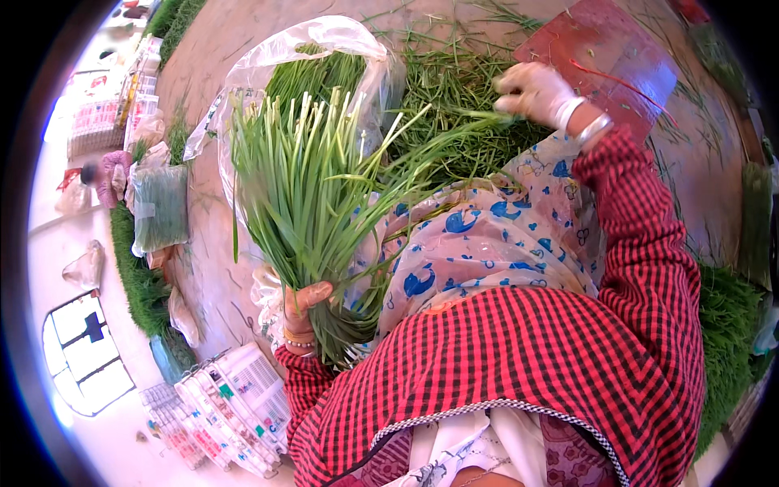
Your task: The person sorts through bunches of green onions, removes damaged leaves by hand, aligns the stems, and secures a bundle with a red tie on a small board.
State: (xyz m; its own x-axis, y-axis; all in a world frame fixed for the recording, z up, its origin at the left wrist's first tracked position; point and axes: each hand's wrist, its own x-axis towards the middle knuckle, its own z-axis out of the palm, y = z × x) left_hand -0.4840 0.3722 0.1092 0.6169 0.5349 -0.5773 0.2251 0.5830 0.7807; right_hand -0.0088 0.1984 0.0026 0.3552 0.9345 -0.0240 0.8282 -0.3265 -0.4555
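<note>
My left hand [304, 304] is wrapped round the lower part of a thick bunch of garlic chives [296, 195], whose pale cut ends point up and away from me. Off to the right, my right hand [535, 91] wears a thin whitish glove. Its fingers are closed on a few loose chive leaves [466, 126] that trail between it and the bunch. Beneath those leaves lies a heap of loose chive scraps [438, 89]. Just behind the bunch, a clear plastic bag [324, 28] stands open with more chives [320, 77] inside.
A reddish board [596, 45] with a red string [623, 88] lies beyond my right hand. A plastic apron with blue whales [487, 243] covers my lap. Wrapped chives [161, 209], stacked printed packs [243, 398] and green bundles [722, 341] line the sides. Another person [114, 174] is at far left.
</note>
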